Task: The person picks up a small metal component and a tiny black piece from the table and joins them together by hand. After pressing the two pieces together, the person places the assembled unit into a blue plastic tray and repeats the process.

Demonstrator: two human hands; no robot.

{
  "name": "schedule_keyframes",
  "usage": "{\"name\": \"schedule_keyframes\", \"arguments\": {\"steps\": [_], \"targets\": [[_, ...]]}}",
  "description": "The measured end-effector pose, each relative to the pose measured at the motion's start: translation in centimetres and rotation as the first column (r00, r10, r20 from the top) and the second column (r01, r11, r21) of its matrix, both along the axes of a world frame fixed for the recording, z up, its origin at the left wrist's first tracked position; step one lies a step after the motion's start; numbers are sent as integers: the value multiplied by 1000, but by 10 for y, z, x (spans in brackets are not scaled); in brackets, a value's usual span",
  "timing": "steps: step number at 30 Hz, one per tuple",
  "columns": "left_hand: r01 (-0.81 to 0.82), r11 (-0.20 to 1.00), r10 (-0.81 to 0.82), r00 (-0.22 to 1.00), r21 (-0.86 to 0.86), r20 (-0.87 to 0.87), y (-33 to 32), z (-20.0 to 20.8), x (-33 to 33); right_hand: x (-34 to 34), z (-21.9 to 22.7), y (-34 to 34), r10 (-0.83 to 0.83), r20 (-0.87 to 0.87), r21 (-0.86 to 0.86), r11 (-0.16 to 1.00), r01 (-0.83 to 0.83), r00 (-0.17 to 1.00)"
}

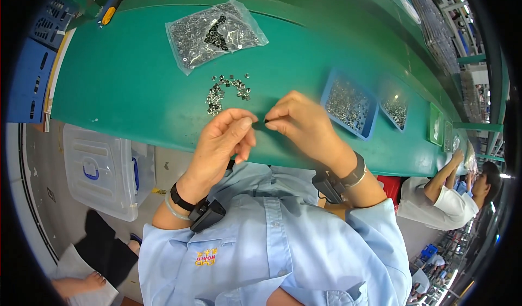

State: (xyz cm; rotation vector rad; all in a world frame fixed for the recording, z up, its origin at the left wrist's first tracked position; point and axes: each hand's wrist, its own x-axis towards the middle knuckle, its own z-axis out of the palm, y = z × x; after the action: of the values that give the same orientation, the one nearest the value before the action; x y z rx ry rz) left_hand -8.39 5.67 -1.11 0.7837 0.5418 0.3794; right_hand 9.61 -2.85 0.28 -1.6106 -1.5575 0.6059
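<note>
Over the near edge of the green table, my two hands face each other with fingertips a small gap apart. My right hand (304, 125) pinches a small dark piece (266, 121) between thumb and forefinger. Thumb and forefinger of my left hand (224, 138) are brought together, but anything between them is too small to make out. Just beyond my left hand, small shiny metal pieces (216, 96) lie loosely in a curved heap. Farther back rests a clear plastic bag (187, 42) full of small metal parts, with a patch of black pieces (216, 36) showing on it.
To the right stand a blue tray (373, 122) of small metal parts, a second blue tray (401, 127) and a green tray (434, 125). A lidded clear plastic box (98, 167) sits below the table at left. Another person (448, 197) works at the right.
</note>
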Motion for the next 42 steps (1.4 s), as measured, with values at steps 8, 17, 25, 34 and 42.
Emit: {"name": "schedule_keyframes", "arguments": {"steps": [8, 17, 25, 34, 42], "targets": [[171, 976, -159, 983, -133, 95, -11, 7, 33, 11, 9, -22, -27, 109, 235, 972, 1, 994], [117, 990, -112, 992, -84, 58, -35, 7, 59, 13, -4, -47, -237, 82, 311, 929, 201, 968], [103, 994, -103, 995, -25, -3, -46, 13, 71, 23, -10, -57, -281, 100, 405, 888, 219, 955], [91, 996, -91, 996, -7, 7, -49, 19, 75, 26, -6, -64, -275, 85, 393, 893, 221, 958], [138, 984, -121, 982, -112, 148, -47, 2, 75, 21, -1, -66, -272, 37, 360, 901, 241, 962]]}}
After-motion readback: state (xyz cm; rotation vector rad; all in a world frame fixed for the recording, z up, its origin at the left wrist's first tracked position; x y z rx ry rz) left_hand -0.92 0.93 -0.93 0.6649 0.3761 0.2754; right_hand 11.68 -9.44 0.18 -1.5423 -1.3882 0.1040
